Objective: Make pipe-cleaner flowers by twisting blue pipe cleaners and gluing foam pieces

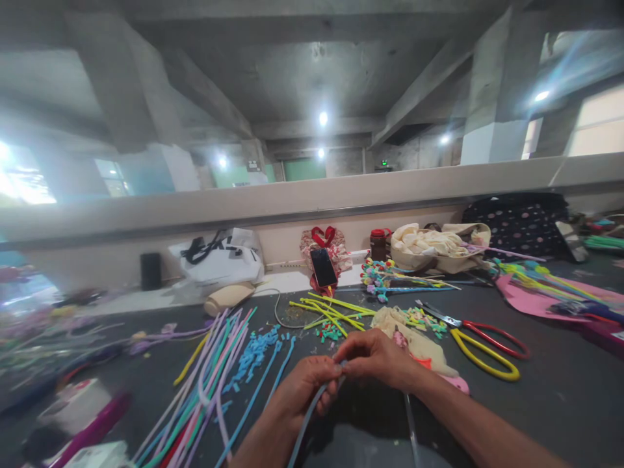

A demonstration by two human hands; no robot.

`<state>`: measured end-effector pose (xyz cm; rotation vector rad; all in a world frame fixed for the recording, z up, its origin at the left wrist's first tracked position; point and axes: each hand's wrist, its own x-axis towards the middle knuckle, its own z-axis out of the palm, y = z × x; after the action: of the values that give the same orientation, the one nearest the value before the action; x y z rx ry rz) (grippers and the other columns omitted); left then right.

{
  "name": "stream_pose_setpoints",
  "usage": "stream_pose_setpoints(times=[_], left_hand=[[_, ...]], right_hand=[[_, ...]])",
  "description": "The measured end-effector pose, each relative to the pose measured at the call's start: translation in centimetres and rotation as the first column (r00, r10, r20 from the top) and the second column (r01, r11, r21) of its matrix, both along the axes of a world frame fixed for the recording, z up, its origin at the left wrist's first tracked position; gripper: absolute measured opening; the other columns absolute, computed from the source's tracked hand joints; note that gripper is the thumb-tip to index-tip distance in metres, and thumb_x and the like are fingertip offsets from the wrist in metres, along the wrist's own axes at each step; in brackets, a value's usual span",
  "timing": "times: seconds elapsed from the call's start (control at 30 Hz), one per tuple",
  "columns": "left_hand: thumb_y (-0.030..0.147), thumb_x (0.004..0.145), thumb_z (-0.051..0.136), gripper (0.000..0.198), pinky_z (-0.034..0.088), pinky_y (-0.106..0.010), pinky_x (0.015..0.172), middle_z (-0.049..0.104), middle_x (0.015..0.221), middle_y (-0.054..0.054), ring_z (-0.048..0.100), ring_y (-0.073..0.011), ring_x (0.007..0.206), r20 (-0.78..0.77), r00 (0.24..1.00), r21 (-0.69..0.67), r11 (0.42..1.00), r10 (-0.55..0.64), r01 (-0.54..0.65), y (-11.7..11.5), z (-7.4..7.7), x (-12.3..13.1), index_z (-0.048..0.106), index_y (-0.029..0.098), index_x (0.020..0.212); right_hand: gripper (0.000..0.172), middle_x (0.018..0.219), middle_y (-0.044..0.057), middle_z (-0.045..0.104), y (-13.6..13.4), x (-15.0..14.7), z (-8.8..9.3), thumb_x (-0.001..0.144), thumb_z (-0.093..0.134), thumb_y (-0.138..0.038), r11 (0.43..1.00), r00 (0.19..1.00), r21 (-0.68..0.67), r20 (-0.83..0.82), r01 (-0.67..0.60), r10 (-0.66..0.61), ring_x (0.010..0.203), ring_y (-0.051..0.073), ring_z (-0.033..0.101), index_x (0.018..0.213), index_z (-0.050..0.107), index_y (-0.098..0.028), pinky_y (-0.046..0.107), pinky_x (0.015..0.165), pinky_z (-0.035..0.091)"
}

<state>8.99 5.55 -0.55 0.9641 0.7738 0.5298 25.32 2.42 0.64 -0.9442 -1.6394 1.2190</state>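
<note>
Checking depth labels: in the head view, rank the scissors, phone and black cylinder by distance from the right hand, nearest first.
From the right hand, which pinches the blue pipe cleaner:
1. Scissors, flat on the table just to its right.
2. Phone, propped at the back wall, centre.
3. Black cylinder, far back left by the wall.

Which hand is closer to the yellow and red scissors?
The right hand. It sits just left of the scissors; the left hand is farther left, beyond it, both pinching a blue pipe cleaner.
</note>
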Motion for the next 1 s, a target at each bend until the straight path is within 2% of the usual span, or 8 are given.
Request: stream_pose_setpoints(times=[0.17,0.37,0.5,0.63,0.73,0.9,1.0], left_hand=[[0.022,0.056,0.062,0.019,0.022,-0.012,0.028,0.048,0.036,0.004,0.036,-0.0028,0.024,-0.002,0.999,0.031,0.999,-0.042,0.042,0.2,0.1,0.0,0.046,0.013,0.053],[0.019,0.057,0.062,0.019,0.020,-0.013,0.028,0.048,0.035,0.004,0.035,-0.0033,0.024,0.000,1.000,0.042,0.999,0.000,0.000,0.3,0.0,0.0,0.043,0.015,0.053],[0.019,0.052,0.062,0.019,0.018,-0.014,0.027,0.047,0.033,0.004,0.033,-0.0040,0.022,-0.046,0.998,0.054,0.998,0.037,-0.034,0.5,-0.4,0.1,0.043,0.016,0.052],[0.020,0.052,0.062,0.019,0.018,-0.014,0.028,0.048,0.035,0.004,0.033,-0.0033,0.023,-0.036,0.999,0.062,0.998,0.020,-0.018,0.5,-0.4,0.0,0.044,0.015,0.053],[0.024,0.056,0.064,0.021,0.020,-0.013,0.029,0.050,0.038,0.004,0.035,-0.0028,0.025,-0.016,1.000,0.089,0.996,0.016,-0.015,0.5,-0.3,0.0,0.045,0.015,0.056],[0.032,0.055,0.069,0.029,0.025,-0.013,0.033,0.053,0.046,0.004,0.042,-0.0033,0.032,0.037,0.992,0.094,0.988,0.121,-0.124,0.7,-0.3,0.1,0.050,0.014,0.067],[0.023,0.053,0.071,0.031,0.029,-0.013,0.036,0.057,0.054,0.002,0.047,-0.0043,0.039,0.079,0.981,0.038,0.982,0.180,-0.183,0.8,0.0,0.0,0.053,0.013,0.076]], right_hand=[[0.021,0.062,-0.001,0.059,0.1,0.0,-0.1,0.065,0.065,-0.030,1.000,1.000,0.006,0.021,0.019,-0.019,0.051,0.009,0.053,0.080,0.066,-0.015,0.019,0.048,0.042],[0.023,0.059,-0.001,0.060,0.5,-0.1,-0.8,0.064,0.066,-0.032,0.999,0.999,0.024,0.009,0.031,-0.031,0.048,0.009,0.053,0.080,0.067,-0.016,0.020,0.048,0.042],[0.024,0.058,-0.001,0.061,0.7,-0.2,-1.2,0.063,0.066,-0.034,0.999,0.999,0.040,0.017,0.027,-0.028,0.047,0.009,0.053,0.077,0.067,-0.015,0.021,0.048,0.041],[0.022,0.058,-0.002,0.059,0.6,-0.3,-1.2,0.063,0.065,-0.032,0.997,0.999,0.071,0.038,0.031,-0.033,0.048,0.009,0.052,0.077,0.067,-0.015,0.020,0.047,0.040],[0.021,0.055,-0.004,0.055,0.6,-0.4,-1.1,0.065,0.063,-0.026,0.998,1.000,0.050,0.002,0.030,-0.030,0.046,0.008,0.049,0.083,0.066,-0.015,0.019,0.046,0.040],[0.053,0.063,-0.005,0.054,1.0,-0.4,-1.1,0.062,0.062,-0.020,0.997,0.993,-0.055,-0.100,0.050,-0.055,0.049,0.008,0.050,0.113,0.048,-0.019,0.018,0.042,0.041],[0.043,0.061,-0.005,0.055,1.5,-0.1,-1.2,0.063,0.059,-0.021,0.987,0.987,-0.066,-0.059,0.145,-0.149,0.045,0.008,0.049,0.105,0.051,-0.016,0.017,0.038,0.037]])
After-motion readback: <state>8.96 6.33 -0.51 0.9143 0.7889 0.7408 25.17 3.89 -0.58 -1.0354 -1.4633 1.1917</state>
